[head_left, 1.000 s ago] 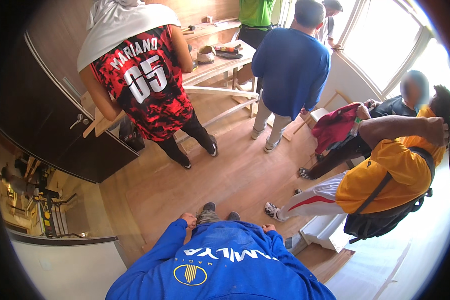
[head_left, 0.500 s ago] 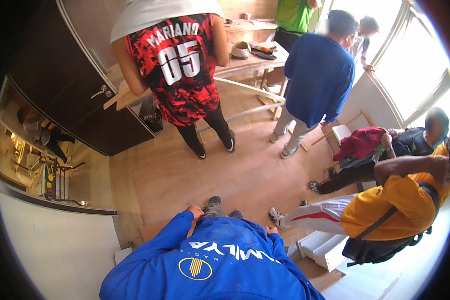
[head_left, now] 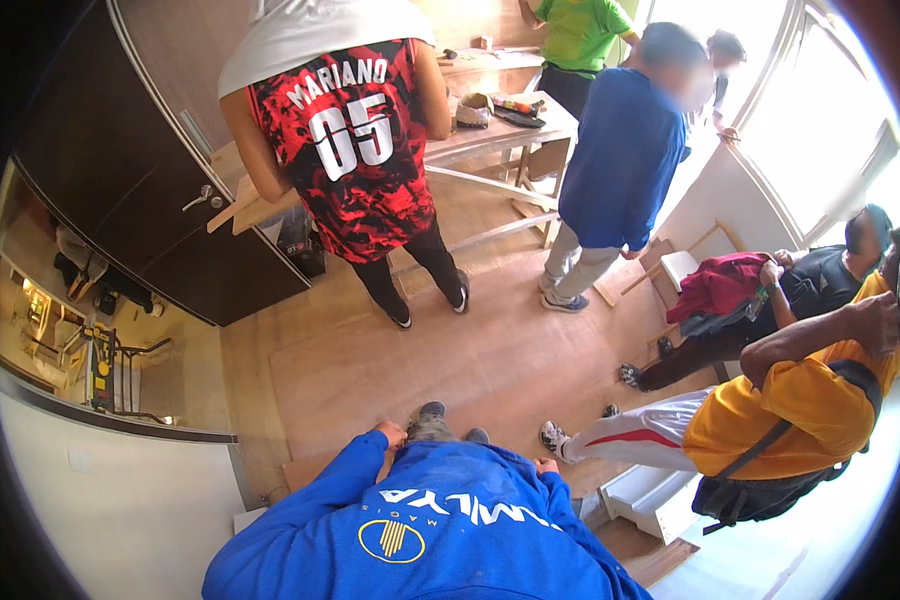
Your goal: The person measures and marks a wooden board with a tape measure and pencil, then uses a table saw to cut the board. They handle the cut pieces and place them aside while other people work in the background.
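My left hand [head_left: 394, 433] hangs beside my hip, next to the hem of my blue shirt [head_left: 450, 525] and my grey trouser leg. Its fingers look bent, but whether anything is in them is too small to make out. On the other side, my right hand [head_left: 547, 466] shows only in part at the shirt's edge, its fingers mostly hidden. Just past the hem, the tips of my shoes [head_left: 478, 436] stand on the wooden floor [head_left: 370, 365].
Several people stand around, one in a red and black jersey [head_left: 355, 190] by a wooden workbench [head_left: 500, 135]. A dark door [head_left: 120, 160] stands ajar at the left. Near my right are a person in yellow [head_left: 790, 415] and a white drawer-like box [head_left: 650, 500].
The person in the long-sleeved blue top has shifted slightly left, feet closer together. More of the person in green shows. My hands stay at my sides.
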A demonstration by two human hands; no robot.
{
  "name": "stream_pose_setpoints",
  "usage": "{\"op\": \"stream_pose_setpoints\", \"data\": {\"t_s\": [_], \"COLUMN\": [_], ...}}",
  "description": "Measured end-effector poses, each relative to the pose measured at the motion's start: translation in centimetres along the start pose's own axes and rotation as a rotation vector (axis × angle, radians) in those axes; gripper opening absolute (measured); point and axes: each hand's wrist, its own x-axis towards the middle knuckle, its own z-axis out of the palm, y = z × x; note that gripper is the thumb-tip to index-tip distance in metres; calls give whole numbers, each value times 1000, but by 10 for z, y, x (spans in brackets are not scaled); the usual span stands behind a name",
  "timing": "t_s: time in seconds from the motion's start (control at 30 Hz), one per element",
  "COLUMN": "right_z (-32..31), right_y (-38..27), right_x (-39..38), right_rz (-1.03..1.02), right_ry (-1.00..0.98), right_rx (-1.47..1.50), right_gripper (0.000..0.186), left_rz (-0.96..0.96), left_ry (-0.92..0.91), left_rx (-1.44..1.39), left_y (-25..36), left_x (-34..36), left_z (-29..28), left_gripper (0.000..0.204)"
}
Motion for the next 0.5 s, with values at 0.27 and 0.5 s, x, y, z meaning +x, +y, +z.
{"op": "stream_pose_setpoints", "data": {"t_s": [0.27, 0.5], "right_z": [4, 3], "right_y": [-4, -14], "right_x": [-10, -24], "right_rz": [77, 51], "right_ry": [15, 7], "right_rx": [5, 42], "right_gripper": [36, 36], "left_rz": [-4, 42], "left_ry": [16, -31], "left_rx": [-94, -123], "left_y": [9, -6], "left_x": [-10, -5], "left_z": [-3, -4], "left_gripper": [25, 24]}}
